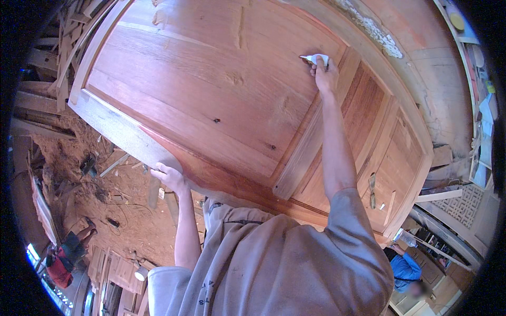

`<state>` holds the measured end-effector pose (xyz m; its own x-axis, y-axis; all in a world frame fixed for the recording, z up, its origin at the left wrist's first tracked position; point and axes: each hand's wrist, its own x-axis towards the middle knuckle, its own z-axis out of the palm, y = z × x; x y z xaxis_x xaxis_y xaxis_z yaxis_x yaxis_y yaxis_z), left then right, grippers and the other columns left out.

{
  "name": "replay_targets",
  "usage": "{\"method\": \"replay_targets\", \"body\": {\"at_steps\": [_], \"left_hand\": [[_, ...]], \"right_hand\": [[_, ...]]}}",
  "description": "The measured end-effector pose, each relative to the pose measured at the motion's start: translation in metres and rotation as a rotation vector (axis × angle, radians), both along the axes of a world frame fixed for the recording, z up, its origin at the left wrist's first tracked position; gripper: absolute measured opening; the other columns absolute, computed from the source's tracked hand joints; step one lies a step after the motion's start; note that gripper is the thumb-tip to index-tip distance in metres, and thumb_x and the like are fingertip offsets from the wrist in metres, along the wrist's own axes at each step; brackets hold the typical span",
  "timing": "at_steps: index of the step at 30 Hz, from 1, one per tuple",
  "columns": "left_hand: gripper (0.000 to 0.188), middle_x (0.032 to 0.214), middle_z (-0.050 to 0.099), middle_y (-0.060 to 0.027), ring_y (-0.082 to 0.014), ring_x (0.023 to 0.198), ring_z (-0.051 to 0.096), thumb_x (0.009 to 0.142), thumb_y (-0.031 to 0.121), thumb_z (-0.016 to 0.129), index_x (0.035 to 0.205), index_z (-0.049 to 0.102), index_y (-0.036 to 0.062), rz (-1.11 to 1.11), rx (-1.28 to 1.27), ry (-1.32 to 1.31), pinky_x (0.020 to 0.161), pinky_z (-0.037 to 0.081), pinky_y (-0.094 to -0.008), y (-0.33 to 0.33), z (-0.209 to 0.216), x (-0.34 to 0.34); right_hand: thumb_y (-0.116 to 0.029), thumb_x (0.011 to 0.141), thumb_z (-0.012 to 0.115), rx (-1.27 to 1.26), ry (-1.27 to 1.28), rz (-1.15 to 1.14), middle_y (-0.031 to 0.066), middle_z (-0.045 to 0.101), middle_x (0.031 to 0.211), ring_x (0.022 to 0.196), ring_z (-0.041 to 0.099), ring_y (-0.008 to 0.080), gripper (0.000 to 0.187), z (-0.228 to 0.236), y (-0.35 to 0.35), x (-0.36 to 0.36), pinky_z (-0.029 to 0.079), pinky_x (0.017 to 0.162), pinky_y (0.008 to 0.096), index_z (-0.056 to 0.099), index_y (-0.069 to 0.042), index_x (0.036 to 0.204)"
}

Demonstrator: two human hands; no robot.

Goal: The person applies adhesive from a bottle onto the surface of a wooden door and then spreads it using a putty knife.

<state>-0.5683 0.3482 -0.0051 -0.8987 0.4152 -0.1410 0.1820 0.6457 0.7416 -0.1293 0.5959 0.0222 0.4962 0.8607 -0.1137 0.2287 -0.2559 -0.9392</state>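
The right hand [326, 75] holds 1 white bottle [319, 59], fingers closed around it; its pointed nozzle aims left over the largest panel of 1 wooden door [300, 168]. I cannot tell whether the tip touches. The left hand [172, 178] is at the door's near edge, and how tightly it grips I cannot tell. 2 dark knots [216, 120] mark the large panel. 2 other people show: 1 person in red [59, 272], 1 person in blue [407, 271]. Dark lettering [204, 295], partly lost in folds, marks the grey shirt [295, 258].
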Motion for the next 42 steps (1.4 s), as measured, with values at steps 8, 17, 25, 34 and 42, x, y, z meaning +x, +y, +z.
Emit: {"method": "replay_targets", "body": {"at_steps": [8,17,25,34,42], "left_hand": [[0.056,0.136,0.039,-0.0345,-0.0421,0.123,0.045,0.103,0.036,0.031,0.135,0.032,-0.0102,0.011,0.014,0.029,0.102,0.037,-0.0453,0.0,-0.009,-0.004],[0.063,0.142,0.035,-0.0331,-0.0424,0.129,0.04,0.103,0.041,0.028,0.141,0.026,-0.0087,0.023,-0.071,-0.016,0.107,0.034,-0.0441,0.003,0.003,0.003],[0.066,0.144,0.032,-0.0337,-0.0424,0.133,0.036,0.102,0.04,0.029,0.144,0.02,-0.0094,0.017,-0.077,-0.052,0.11,0.031,-0.0424,0.004,0.01,0.004],[0.063,0.144,0.03,-0.0339,-0.0408,0.132,0.037,0.103,0.037,0.031,0.142,0.022,-0.0111,0.003,0.022,-0.081,0.111,0.03,-0.042,0.007,0.013,0.01],[0.062,0.141,0.033,-0.0355,-0.0435,0.131,0.037,0.102,0.038,0.03,0.141,0.026,-0.0106,-0.003,-0.065,0.024,0.109,0.032,-0.0439,-0.002,-0.004,-0.004]], "right_hand": [[-0.023,0.097,0.057,0.063,0.239,-0.135,0.0031,0.061,0.072,0.059,0.059,0.0111,0.019,-0.002,0.001,0.023,0.051,0.052,0.026,0.059,-0.004,0.101],[-0.023,0.097,0.056,0.096,0.291,-0.193,0.0061,0.062,0.079,0.063,0.063,0.0155,0.024,-0.012,0.025,0.08,0.057,0.059,0.0303,0.056,-0.001,0.109],[-0.022,0.097,0.055,0.04,0.154,-0.096,0.0085,0.061,0.077,0.059,0.064,0.0176,0.026,-0.015,0.044,0.075,0.058,0.054,0.0315,0.055,0.002,0.105],[-0.021,0.096,0.056,0.014,0.165,-0.103,0.0089,0.062,0.078,0.066,0.068,0.0199,0.03,-0.016,0.05,0.079,0.061,0.059,0.0329,0.051,0.004,0.112],[-0.021,0.097,0.054,-0.02,0.144,-0.097,0.0081,0.061,0.077,0.066,0.068,0.0188,0.028,-0.012,0.05,0.075,0.061,0.061,0.0319,0.052,0.003,0.113]]}}
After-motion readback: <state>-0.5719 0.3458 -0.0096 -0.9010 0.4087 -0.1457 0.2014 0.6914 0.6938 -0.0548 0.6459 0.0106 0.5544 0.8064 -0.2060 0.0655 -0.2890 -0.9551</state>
